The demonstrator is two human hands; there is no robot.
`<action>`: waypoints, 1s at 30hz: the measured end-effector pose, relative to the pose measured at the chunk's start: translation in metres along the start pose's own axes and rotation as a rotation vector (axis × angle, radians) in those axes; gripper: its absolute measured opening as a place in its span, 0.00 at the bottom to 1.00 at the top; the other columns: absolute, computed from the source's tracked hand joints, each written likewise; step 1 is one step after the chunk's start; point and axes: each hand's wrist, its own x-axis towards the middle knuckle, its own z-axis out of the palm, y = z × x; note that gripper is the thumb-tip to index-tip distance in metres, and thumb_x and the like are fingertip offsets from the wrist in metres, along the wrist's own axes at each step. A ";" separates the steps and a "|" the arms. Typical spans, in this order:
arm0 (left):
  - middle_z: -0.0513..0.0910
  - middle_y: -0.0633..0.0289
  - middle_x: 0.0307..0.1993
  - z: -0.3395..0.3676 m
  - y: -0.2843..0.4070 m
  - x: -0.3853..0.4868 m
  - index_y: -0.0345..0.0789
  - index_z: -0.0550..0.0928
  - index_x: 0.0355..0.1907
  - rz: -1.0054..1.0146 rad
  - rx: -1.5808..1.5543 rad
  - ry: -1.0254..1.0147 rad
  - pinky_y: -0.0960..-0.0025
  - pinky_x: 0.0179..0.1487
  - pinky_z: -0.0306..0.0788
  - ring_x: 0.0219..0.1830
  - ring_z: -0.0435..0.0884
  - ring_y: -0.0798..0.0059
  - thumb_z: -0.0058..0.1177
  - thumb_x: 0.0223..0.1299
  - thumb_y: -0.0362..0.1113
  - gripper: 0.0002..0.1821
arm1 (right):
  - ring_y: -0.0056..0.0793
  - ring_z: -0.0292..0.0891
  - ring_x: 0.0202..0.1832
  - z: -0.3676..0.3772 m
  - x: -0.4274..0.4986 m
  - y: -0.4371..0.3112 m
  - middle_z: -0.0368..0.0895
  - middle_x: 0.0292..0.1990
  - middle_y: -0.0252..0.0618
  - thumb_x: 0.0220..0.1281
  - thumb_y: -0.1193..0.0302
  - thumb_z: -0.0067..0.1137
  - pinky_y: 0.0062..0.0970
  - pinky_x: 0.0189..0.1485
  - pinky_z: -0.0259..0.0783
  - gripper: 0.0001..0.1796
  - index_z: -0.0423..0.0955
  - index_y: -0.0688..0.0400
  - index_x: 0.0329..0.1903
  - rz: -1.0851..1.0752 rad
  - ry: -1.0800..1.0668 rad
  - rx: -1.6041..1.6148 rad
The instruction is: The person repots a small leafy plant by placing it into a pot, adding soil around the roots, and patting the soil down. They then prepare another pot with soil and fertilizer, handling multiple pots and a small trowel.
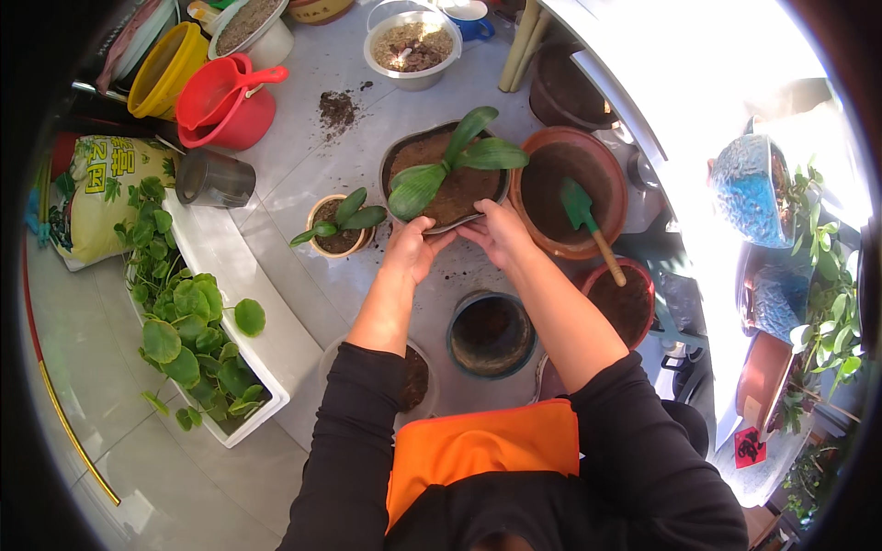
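Note:
Both my hands grip the near rim of an oval planter [406,146] filled with brown soil, from which a plant with broad green leaves [475,148] grows. My left hand [415,251] has its thumb over the rim at the left. On the right side of that rim, my right hand [497,231] holds on the same way, with the fingers partly hidden beneath. Left of the planter stands a small round pot [316,208] with a similar leafy plant. Close on the right is a large terracotta pot [617,172] of soil, with a green trowel [577,203] lying in it.
Nearer me stand a dark round pot [493,335] and a red pot of soil [623,299]. A white trough [255,324] with round-leaved plants lies left. Red buckets [231,117], a dark plastic pot [215,180] and spilled soil [337,112] are farther off. A white bucket [413,81] stands ahead.

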 end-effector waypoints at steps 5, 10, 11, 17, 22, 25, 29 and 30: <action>0.72 0.47 0.59 -0.002 0.003 0.010 0.29 0.68 0.59 -0.071 -0.061 0.103 0.45 0.64 0.70 0.59 0.74 0.54 0.40 0.62 0.25 0.21 | 0.40 0.76 0.52 0.000 0.015 0.005 0.74 0.54 0.47 0.67 0.72 0.48 0.40 0.51 0.77 0.21 0.63 0.56 0.62 0.045 0.040 0.011; 0.72 0.47 0.57 0.005 0.002 0.012 0.28 0.68 0.58 -0.046 -0.058 0.158 0.45 0.64 0.70 0.59 0.73 0.53 0.40 0.62 0.25 0.20 | 0.41 0.75 0.52 0.009 0.015 0.006 0.74 0.55 0.46 0.66 0.73 0.52 0.44 0.50 0.77 0.22 0.64 0.55 0.62 -0.054 0.126 -0.051; 0.72 0.47 0.57 0.003 0.000 0.011 0.28 0.68 0.58 -0.038 -0.050 0.157 0.45 0.64 0.70 0.59 0.73 0.53 0.40 0.61 0.25 0.21 | 0.41 0.75 0.53 0.010 0.014 0.006 0.74 0.55 0.46 0.66 0.73 0.51 0.43 0.50 0.77 0.22 0.63 0.56 0.62 -0.043 0.121 -0.055; 0.73 0.47 0.56 -0.003 -0.001 0.008 0.27 0.69 0.58 0.022 -0.027 0.054 0.48 0.60 0.74 0.58 0.74 0.51 0.40 0.60 0.25 0.21 | 0.44 0.76 0.53 0.006 0.013 0.003 0.73 0.55 0.49 0.68 0.72 0.46 0.42 0.51 0.77 0.22 0.61 0.58 0.63 -0.020 0.055 -0.028; 0.73 0.47 0.56 0.004 0.015 0.007 0.26 0.69 0.57 -0.002 0.052 0.101 0.49 0.59 0.75 0.56 0.76 0.51 0.40 0.59 0.26 0.21 | 0.45 0.77 0.52 0.012 0.009 -0.001 0.74 0.52 0.53 0.68 0.73 0.42 0.43 0.53 0.78 0.22 0.59 0.60 0.64 -0.049 0.056 -0.001; 0.74 0.46 0.56 0.015 0.023 -0.003 0.25 0.69 0.57 0.060 0.055 0.068 0.49 0.59 0.76 0.57 0.76 0.51 0.40 0.59 0.27 0.22 | 0.46 0.78 0.49 0.017 -0.007 -0.015 0.75 0.50 0.53 0.67 0.72 0.42 0.43 0.52 0.78 0.23 0.58 0.62 0.63 -0.118 0.041 -0.065; 0.76 0.43 0.52 0.028 0.053 -0.025 0.20 0.68 0.54 0.060 0.005 0.033 0.50 0.54 0.81 0.51 0.80 0.49 0.40 0.58 0.26 0.21 | 0.45 0.81 0.45 0.027 -0.040 -0.051 0.76 0.49 0.54 0.68 0.67 0.44 0.41 0.44 0.80 0.23 0.62 0.66 0.61 -0.135 -0.047 -0.264; 0.76 0.43 0.52 0.032 0.063 -0.034 0.19 0.67 0.54 0.055 0.001 0.046 0.50 0.54 0.80 0.51 0.80 0.49 0.40 0.58 0.26 0.21 | 0.45 0.81 0.44 0.025 -0.045 -0.065 0.76 0.49 0.54 0.69 0.65 0.45 0.41 0.44 0.80 0.23 0.62 0.67 0.60 -0.111 -0.085 -0.331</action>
